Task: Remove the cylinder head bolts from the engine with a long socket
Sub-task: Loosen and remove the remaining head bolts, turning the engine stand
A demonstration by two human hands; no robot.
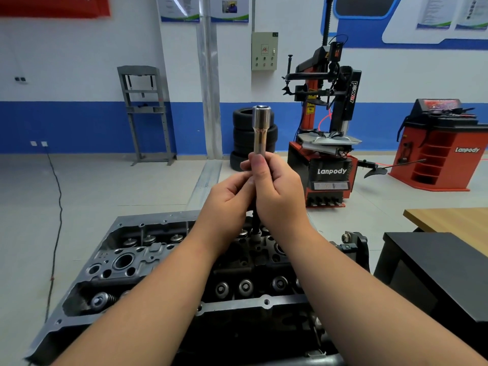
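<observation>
Shiny silver long socket [261, 128], dark grey engine [148, 260], red-black tyre machine [327, 143].

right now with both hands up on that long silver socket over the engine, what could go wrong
1. Both hands, left hand and right hand, grip the long silver socket high up, so it may tilt off the bolt below.
2. Anything dropped could fall among the valve springs of the open dark grey cylinder head.

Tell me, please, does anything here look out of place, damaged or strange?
Nothing stands out. Both hands, left and right, grip the long socket upright over the engine. Its top is uncovered, with springs and bolt holes showing, as expected for this work. No spill or breakage is visible.
</observation>
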